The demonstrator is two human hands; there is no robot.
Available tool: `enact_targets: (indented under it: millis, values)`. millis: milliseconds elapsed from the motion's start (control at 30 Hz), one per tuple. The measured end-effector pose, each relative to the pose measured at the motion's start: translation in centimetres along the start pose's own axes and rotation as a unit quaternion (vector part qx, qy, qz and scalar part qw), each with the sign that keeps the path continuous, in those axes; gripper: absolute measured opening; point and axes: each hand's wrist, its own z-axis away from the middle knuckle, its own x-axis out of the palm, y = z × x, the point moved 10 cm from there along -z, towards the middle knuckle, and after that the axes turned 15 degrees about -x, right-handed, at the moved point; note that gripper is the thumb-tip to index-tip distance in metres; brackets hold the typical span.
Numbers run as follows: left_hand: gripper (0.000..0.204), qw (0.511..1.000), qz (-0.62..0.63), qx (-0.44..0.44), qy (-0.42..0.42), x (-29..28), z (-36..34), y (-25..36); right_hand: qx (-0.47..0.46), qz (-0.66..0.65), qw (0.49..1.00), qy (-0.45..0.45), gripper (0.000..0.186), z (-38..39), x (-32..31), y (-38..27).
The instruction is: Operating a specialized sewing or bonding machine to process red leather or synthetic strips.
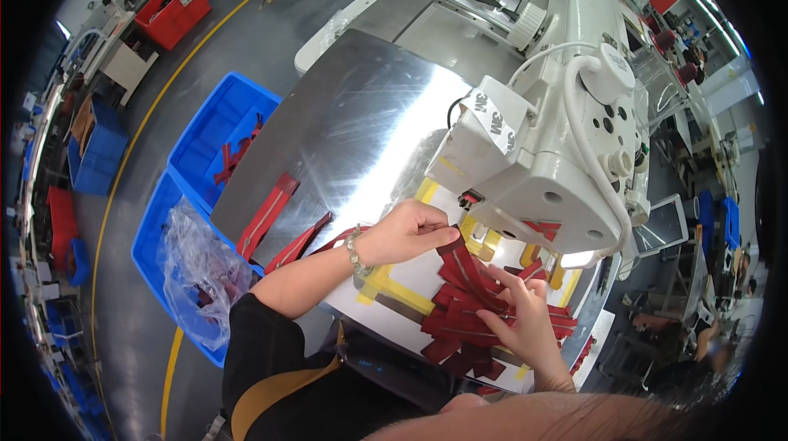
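My left hand (pixel 408 232), a beaded bracelet at its wrist, pinches the upper end of a dark red zipper (pixel 465 270) between thumb and fingers. The zipper slants down from there toward the right, a line of teeth along its middle. Beneath it lies a loose pile of red zippers (pixel 461 326) on the white work surface. My right hand (pixel 525 316) is over the right side of this pile, thumb and fingers apart, close to the zipper's lower part. Whether its fingertips touch the fabric I cannot tell. Just beyond my left hand is the sewing machine's white head (pixel 550 170).
More red zippers (pixel 269 215) rest along the left edge of the shiny metal table (pixel 345 112). Blue bins (pixel 197 141) stand to the left, one with a clear plastic bag (pixel 197 260). Yellow tape (pixel 373 283) marks the white surface. A red crate (pixel 174 14) stands far left.
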Motion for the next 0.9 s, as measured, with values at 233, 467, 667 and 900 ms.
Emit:
enact_targets:
  millis: [233,467,667,900]
  values:
    - [0.041,0.999,0.016,0.001,0.046,-1.2,-0.7,-0.5,-0.037,0.18,0.981,0.069,0.062,1.9,-3.9,-1.2]
    - [0.04,0.999,-0.008,0.015,0.034,-1.4,-0.3,0.1,-0.072,-0.141,0.98,-0.118,0.052,5.7,0.5,-3.3]
    - [0.038,0.998,-0.061,0.019,-0.003,-2.1,0.5,1.2,-0.1,-0.271,0.932,-0.218,0.045,5.6,7.6,-6.6]
    - [0.047,0.997,-0.077,-0.011,-0.026,-1.2,0.7,1.3,0.034,-0.562,0.783,-0.266,0.055,6.4,15.0,-7.1]
